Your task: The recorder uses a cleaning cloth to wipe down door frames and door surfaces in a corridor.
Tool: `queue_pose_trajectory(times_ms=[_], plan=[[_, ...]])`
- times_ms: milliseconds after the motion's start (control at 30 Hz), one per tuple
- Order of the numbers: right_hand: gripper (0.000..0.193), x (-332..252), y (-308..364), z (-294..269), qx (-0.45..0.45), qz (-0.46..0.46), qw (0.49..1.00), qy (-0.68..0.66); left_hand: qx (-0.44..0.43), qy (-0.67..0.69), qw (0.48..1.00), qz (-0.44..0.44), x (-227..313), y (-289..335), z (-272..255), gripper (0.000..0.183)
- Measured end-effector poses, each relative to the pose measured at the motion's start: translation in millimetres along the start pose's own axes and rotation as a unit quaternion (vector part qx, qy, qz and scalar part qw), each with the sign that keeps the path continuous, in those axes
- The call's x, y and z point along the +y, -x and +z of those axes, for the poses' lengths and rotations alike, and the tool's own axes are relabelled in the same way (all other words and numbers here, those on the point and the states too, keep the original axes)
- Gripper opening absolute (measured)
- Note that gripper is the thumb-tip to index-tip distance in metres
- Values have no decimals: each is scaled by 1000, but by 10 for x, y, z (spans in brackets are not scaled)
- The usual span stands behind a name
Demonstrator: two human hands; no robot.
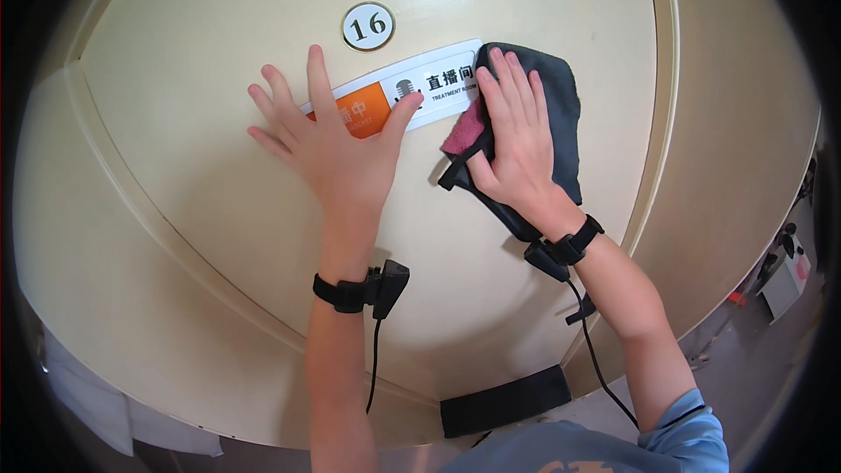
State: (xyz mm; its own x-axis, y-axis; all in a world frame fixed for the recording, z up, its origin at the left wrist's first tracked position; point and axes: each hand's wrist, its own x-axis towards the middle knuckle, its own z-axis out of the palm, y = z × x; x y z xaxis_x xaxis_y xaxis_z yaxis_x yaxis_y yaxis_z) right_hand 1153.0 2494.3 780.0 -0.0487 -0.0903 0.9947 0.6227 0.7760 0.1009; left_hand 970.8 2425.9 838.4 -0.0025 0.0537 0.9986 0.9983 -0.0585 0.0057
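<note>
A long white sign with an orange panel and a grey microphone picture is fixed at a slant on a cream door. My left hand is spread wide over its left part, covering some of the orange panel, with nothing in it. Flat against a dark cloth, my right hand presses it to the door at the sign's right end. A pink patch and a black strap show beside the right thumb. How the thumb grips the cloth is partly hidden.
Above the sign is a round, gold-rimmed number plaque. Black wristbands with small boxes and cables sit on both wrists. A black block lies low by the door. Assorted items stand on the floor at right.
</note>
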Motion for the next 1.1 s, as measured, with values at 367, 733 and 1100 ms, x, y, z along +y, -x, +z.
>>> queue_pose_trajectory(times_ms=[367, 733, 1100], plan=[[81, 117, 73, -13, 24, -39, 997, -60, 6, -1, 1000, 11, -32, 19, 28, 106], [78, 337, 198, -99, 29, -75, 992, -101, -2, 34, 998, 51, -34, -26, -22, 91], [72, 578, 395, -259, 22, -69, 992, -102, -27, 56, 995, 80, -64, -102, -78, 82]])
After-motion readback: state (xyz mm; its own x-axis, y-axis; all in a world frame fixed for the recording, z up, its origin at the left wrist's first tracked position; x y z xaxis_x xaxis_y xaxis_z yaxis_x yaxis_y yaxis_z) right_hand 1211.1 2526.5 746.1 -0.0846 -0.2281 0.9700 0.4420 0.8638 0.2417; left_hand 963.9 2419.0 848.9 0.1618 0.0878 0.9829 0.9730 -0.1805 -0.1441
